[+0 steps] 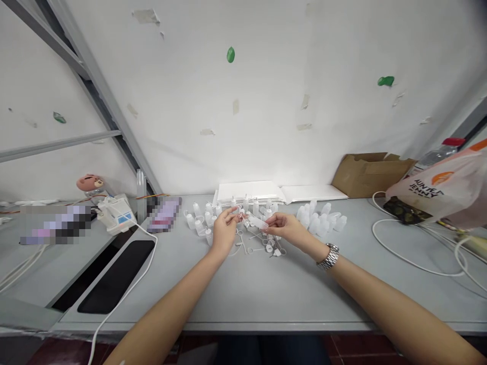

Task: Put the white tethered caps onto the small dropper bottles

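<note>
My right hand (286,227), a metal watch on its wrist, pinches a small translucent plastic bottle (258,222) that lies tilted toward my left hand. My left hand (225,229) has its fingers pinched at the other end of the bottle; whatever small piece they hold is too fine to make out. Below both hands, loose white caps with ring loops (271,248) are scattered on the table. Small bottles with thin-tipped tops (199,226) stand left of my left hand and behind both hands. Plain translucent bottles (321,223) are clustered right of my right hand.
Flat white boxes (247,190) lie against the wall. A cardboard box (371,175) and a plastic bag (437,185) are at the right, beside a looped white cable (375,238). Leftward lie a black phone-shaped slab (116,276), a white device (116,213) and a cable.
</note>
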{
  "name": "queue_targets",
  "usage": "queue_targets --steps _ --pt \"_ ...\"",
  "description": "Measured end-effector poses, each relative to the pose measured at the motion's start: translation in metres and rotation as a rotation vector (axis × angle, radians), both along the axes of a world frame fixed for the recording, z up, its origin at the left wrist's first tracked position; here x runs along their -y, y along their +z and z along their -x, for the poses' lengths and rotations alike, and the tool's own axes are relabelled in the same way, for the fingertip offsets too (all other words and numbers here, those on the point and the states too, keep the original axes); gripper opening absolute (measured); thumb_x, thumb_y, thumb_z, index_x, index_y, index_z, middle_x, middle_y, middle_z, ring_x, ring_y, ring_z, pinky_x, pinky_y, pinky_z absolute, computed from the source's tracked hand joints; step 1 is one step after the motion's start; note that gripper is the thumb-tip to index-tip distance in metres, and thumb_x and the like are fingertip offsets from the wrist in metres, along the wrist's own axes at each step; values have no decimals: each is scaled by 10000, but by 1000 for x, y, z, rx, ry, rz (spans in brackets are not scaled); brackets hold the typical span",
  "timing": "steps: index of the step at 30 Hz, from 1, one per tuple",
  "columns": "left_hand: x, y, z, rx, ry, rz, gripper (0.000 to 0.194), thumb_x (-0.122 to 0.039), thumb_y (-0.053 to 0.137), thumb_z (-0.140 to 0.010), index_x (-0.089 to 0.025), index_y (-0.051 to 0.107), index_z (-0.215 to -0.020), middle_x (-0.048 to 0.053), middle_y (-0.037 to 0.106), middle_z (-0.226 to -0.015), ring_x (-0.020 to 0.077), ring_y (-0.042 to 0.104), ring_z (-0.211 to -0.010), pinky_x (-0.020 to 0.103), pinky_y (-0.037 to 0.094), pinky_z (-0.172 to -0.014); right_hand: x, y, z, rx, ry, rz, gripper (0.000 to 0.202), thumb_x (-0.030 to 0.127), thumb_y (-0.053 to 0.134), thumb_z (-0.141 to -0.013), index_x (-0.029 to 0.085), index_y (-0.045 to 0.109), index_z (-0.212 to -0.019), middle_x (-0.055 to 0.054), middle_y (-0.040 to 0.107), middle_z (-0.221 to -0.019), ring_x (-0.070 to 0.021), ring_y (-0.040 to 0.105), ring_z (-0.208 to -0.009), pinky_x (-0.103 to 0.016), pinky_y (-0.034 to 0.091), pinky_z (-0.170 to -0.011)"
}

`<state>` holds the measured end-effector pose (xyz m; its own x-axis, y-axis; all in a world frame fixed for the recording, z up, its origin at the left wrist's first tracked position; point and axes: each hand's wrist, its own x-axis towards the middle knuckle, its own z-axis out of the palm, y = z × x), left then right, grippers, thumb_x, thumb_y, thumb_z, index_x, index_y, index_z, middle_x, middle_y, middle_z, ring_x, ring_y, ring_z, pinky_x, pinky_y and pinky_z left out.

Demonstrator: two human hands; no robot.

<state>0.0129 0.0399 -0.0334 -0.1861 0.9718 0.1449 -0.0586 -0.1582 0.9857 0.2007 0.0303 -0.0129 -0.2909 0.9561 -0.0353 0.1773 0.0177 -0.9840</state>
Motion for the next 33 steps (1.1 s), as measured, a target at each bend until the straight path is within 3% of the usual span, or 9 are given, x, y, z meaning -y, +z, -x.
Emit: queue_targets --steps 4,18,26,33 --pt "1 2 0 83 -12 5 234 -275 614 -668 -121 622 -843 96 699 -855 201 648 -823 357 461 -811 4 -1 3 64 22 -44 215 259 702 -638 163 552 -759 -2 621 -651 -118 579 -604 -262 437 -567" --pt "12 12 -8 81 -72 6 257 -296 679 -617 -132 656 -813 82 703 -846 184 638 -796 337 473 -787 6 -1 4 121 -48 -71 201 261 696 -647 167 554 -754 -35 653 -717 -142 604 -644 -266 450 -576" --pt "14 15 -8 135 -62 69 279 -314 649 -657 -133 644 -869 78 695 -874 187 636 -817 346 464 -807 7 3 6 -75 -40 100 218 257 721 -623 150 573 -741 -15 647 -676 -104 582 -603 -247 442 -600" --pt "16 15 -7 93 -100 52 318 -398 617 -698 -135 645 -874 89 697 -877 213 650 -818 381 438 -857 4 -2 4 -291 -32 144 254 289 743 -595 149 589 -741 -41 676 -788 -112 599 -668 -268 460 -679"
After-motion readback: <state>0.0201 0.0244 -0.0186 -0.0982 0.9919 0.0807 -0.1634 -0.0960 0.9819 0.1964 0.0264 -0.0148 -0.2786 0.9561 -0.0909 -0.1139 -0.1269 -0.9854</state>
